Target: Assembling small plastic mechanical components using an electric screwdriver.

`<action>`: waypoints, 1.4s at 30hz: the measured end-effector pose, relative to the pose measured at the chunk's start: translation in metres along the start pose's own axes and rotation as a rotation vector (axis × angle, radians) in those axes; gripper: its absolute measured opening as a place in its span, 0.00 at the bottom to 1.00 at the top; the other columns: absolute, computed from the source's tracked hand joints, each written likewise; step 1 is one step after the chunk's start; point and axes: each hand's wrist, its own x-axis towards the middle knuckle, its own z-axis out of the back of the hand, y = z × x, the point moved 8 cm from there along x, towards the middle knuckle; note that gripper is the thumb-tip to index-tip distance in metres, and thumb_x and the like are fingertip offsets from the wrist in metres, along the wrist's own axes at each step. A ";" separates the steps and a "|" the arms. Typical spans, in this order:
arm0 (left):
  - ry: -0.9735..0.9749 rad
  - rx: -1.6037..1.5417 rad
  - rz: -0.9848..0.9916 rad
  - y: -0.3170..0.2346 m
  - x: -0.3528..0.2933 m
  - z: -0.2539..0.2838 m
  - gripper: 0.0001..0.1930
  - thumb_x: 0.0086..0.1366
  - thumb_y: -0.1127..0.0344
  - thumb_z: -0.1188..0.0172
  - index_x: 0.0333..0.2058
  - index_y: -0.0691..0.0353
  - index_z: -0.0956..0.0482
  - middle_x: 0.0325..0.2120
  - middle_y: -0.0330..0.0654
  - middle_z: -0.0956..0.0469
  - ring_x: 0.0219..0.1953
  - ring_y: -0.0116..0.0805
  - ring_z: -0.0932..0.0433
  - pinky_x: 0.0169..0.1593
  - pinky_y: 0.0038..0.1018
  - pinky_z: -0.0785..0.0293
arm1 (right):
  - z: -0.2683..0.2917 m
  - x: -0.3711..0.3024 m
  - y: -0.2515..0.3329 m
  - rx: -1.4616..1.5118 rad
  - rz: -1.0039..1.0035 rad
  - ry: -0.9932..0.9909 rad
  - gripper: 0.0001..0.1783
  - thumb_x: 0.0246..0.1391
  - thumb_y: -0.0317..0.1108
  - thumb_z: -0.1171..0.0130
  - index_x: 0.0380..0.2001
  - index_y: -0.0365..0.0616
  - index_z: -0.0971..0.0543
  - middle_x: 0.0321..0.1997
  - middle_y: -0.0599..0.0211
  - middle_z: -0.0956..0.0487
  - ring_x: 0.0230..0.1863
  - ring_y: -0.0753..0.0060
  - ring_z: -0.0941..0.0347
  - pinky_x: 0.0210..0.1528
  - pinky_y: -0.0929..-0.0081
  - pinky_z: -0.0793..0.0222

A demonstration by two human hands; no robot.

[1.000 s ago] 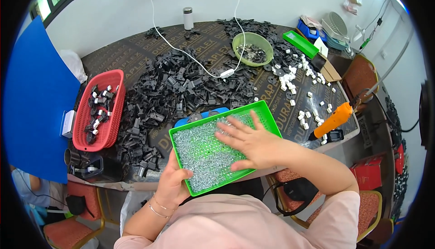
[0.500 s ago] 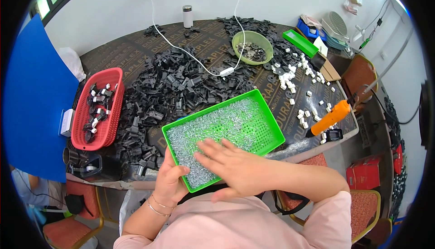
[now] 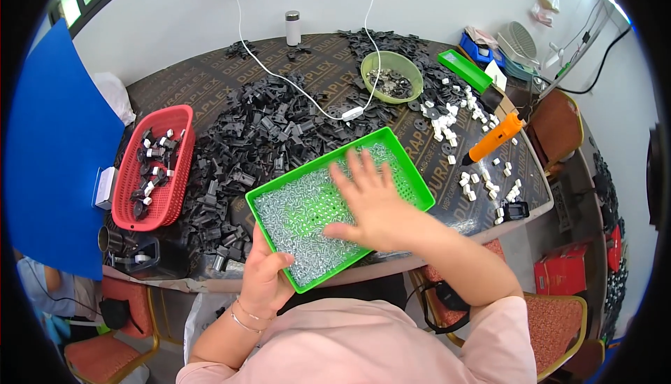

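Left hand (image 3: 264,275) grips the green tray (image 3: 416,178) by its side, right hand (image 3: 374,205) splayed loose over silvery pieces (image 3: 281,217), perhaps touching; tray best kept level, palm light

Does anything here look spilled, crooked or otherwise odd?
Possibly the small white parts: scattered over the right side of the table, they look spilled, though that may be deliberate. The orange tool near them slants. The metal pieces below the right hand lie inside the green tray. No damage shows.
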 end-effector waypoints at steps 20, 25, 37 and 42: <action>-0.052 0.002 0.052 -0.001 -0.001 0.003 0.42 0.47 0.84 0.56 0.63 0.51 0.52 0.57 0.43 0.38 0.60 0.42 0.37 0.61 0.42 0.36 | -0.021 -0.002 0.052 0.080 0.291 0.138 0.51 0.50 0.66 0.51 0.67 0.47 0.54 0.71 0.46 0.61 0.72 0.43 0.70 0.67 0.38 0.72; -0.085 0.015 0.058 -0.005 -0.008 0.016 0.42 0.46 0.85 0.57 0.63 0.52 0.50 0.57 0.43 0.38 0.59 0.42 0.36 0.60 0.41 0.35 | -0.022 -0.020 0.032 0.006 0.315 0.276 0.51 0.50 0.66 0.51 0.68 0.49 0.54 0.72 0.51 0.60 0.72 0.46 0.69 0.67 0.39 0.72; -0.096 -0.005 0.053 -0.010 -0.006 0.018 0.40 0.46 0.84 0.56 0.62 0.54 0.47 0.55 0.44 0.35 0.57 0.42 0.33 0.59 0.40 0.34 | 0.016 -0.035 0.037 0.183 0.321 0.057 0.45 0.48 0.60 0.43 0.64 0.49 0.43 0.70 0.47 0.52 0.71 0.44 0.61 0.68 0.42 0.68; -0.077 0.096 0.071 -0.040 -0.016 0.021 0.39 0.45 0.83 0.56 0.61 0.57 0.45 0.54 0.46 0.34 0.56 0.43 0.33 0.60 0.39 0.35 | -0.029 -0.069 -0.095 0.937 -0.271 -0.435 0.33 0.59 0.46 0.48 0.62 0.41 0.40 0.61 0.59 0.33 0.63 0.63 0.39 0.65 0.62 0.48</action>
